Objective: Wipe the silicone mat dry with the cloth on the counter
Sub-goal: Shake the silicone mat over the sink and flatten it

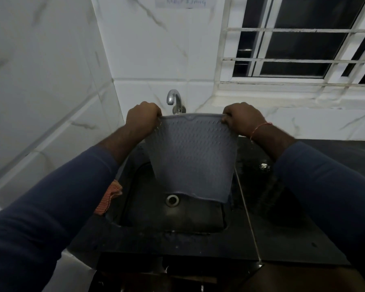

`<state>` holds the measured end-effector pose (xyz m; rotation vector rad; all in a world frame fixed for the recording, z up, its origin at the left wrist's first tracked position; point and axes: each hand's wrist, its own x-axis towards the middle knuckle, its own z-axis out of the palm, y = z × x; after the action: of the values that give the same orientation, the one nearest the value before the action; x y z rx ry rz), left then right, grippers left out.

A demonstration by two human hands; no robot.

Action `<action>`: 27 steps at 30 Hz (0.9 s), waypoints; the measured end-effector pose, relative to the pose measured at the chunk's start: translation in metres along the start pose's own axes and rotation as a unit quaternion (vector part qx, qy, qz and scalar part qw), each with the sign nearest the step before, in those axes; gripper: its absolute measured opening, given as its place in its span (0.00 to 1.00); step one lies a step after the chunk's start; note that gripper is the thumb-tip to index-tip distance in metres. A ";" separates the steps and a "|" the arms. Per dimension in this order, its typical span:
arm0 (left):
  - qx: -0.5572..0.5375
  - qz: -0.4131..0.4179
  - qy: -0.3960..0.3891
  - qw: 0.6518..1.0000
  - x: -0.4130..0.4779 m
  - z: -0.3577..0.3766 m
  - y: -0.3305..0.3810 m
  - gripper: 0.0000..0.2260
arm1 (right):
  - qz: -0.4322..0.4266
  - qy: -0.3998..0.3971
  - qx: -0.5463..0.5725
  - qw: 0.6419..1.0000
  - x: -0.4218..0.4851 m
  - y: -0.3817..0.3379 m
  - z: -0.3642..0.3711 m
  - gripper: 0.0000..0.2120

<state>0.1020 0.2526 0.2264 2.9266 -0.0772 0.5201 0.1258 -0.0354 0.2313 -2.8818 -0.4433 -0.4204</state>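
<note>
A person in dark blue long sleeves stands at a black kitchen sink set in a dark stone counter, below a chrome tap on a white marble-look tiled wall. Both hands hold up a grey, dimple-textured silicone mat. The left hand is curled tight round the mat's top left corner, and the right hand, with a thin orange thread at the wrist, grips the top right corner.

The mat hangs straight down from the hands with its long axis vertical. Its lower edge dangles over the sink basin, near the round metal drain.

An orange checked cloth lies crumpled on the counter at the sink's left edge, partly hidden by the left sleeve. It sits below and behind the left hand, well apart from the right, so the left hand looks the nearer one to fetch it. Wiping has likely not begun.
</note>
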 end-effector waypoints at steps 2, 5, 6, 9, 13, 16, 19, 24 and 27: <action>-0.034 -0.017 0.017 0.999 -0.001 -0.002 0.000 0.08 | 0.004 0.016 0.020 1.000 -0.004 0.004 -0.002 0.08; -0.042 -0.020 -0.023 0.999 -0.009 0.006 0.004 0.06 | -0.010 -0.093 0.006 0.996 -0.013 0.010 0.002 0.07; -0.062 -0.026 -0.002 0.998 -0.011 0.009 0.005 0.06 | -0.010 -0.066 0.042 0.997 -0.014 0.015 0.004 0.07; -0.056 -0.021 -0.013 0.998 -0.008 0.006 0.007 0.06 | 0.004 -0.030 0.072 0.997 -0.015 0.018 0.007 0.08; -0.074 -0.039 0.012 0.996 -0.007 0.007 0.007 0.06 | -0.005 -0.016 0.068 0.998 -0.014 0.013 0.014 0.08; -0.060 -0.028 0.031 0.997 -0.008 0.014 0.003 0.05 | -0.020 -0.032 0.048 0.998 -0.015 0.011 0.017 0.09; -0.013 0.002 0.021 1.000 -0.009 0.009 0.000 0.06 | -0.028 0.011 0.040 0.999 -0.017 0.009 0.017 0.10; 0.007 0.030 0.048 0.998 -0.008 0.006 -0.009 0.07 | -0.016 0.065 0.065 0.996 -0.015 0.009 0.012 0.11; -0.045 -0.001 0.070 0.997 -0.004 0.009 -0.006 0.06 | -0.025 0.056 0.089 0.994 -0.013 0.009 0.009 0.10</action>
<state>0.1017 0.2567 0.2155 2.7941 -0.0790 0.7009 0.1192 -0.0454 0.2179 -2.6646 -0.5082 -0.5194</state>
